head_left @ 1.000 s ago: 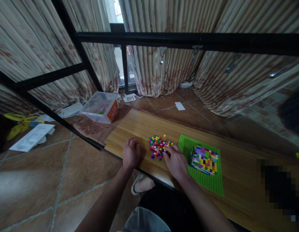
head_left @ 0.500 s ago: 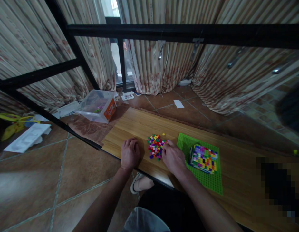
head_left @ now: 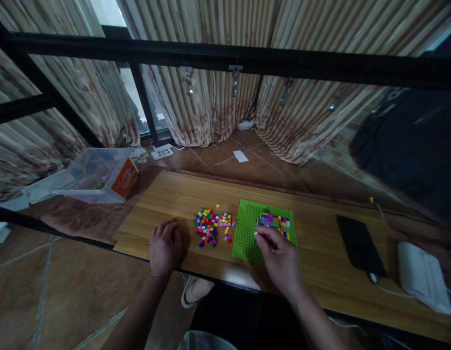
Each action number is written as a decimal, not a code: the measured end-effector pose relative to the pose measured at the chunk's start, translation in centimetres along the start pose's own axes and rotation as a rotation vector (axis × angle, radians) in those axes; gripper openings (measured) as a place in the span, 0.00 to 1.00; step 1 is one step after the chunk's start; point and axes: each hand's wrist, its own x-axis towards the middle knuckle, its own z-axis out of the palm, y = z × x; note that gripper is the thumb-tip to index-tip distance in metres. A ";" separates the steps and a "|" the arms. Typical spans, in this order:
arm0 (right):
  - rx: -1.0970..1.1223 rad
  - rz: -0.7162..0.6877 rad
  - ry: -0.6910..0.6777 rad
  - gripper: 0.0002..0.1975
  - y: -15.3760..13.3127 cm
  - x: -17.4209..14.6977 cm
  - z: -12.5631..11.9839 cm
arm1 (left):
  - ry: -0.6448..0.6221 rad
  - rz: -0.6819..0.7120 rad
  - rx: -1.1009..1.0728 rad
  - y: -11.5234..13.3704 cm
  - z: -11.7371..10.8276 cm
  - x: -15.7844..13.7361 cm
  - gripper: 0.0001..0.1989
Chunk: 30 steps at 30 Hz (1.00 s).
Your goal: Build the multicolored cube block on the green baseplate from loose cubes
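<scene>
My right hand (head_left: 280,260) is over the green baseplate (head_left: 247,218), thumb and fingers pinched on a small white toy brick (head_left: 256,234). Just beyond the fingers, a block built of multicoloured toy bricks (head_left: 271,220) stands on the plate; the hand covers part of it. My left hand (head_left: 165,247) lies at the table's front edge with its fingers curled in, and nothing shows in it. Between the hands is a pile of loose toy bricks (head_left: 207,226) in many colours, some spread toward the plate.
The wooden table (head_left: 174,189) also bears a black phone (head_left: 360,245) on a cable and a white device (head_left: 422,274) at the right. A clear plastic bin (head_left: 97,194) with an orange label stands beyond the left end. A dark-clothed person (head_left: 411,150) is at the far right.
My right hand has gone from the brick pile to the built block, now pinching a white brick. The view has swung right. My left hand stays at the table edge.
</scene>
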 end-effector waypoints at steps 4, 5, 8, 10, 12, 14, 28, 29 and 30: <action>0.112 0.162 0.208 0.14 3.0 0.0 -3.7 | -0.004 0.006 0.016 0.0 0.1 0.1 0.13; 0.141 0.201 0.244 0.14 3.5 0.2 -4.3 | -0.006 0.006 0.023 0.0 0.1 0.1 0.13; 0.203 0.263 0.299 0.15 4.3 0.9 -5.2 | -0.011 0.004 0.040 0.0 0.0 0.1 0.13; 0.205 0.261 0.310 0.14 4.4 1.2 -5.4 | -0.018 0.008 0.044 0.0 0.0 0.2 0.13; 0.200 0.249 0.315 0.14 4.5 1.3 -5.3 | -0.023 0.011 0.043 0.0 0.1 0.2 0.13; 0.197 0.231 0.313 0.13 4.7 1.2 -5.2 | -0.027 0.007 0.041 -0.1 0.0 0.1 0.13; -0.158 -0.002 0.238 0.13 6.4 2.4 -5.2 | -0.024 -0.016 0.019 0.3 -0.1 0.2 0.13; -0.165 -0.004 0.245 0.13 6.5 2.4 -5.1 | -0.026 -0.016 0.019 0.2 -0.1 0.2 0.13; -0.167 -0.006 0.249 0.13 6.6 2.5 -5.1 | -0.028 -0.016 0.019 0.2 -0.1 0.2 0.13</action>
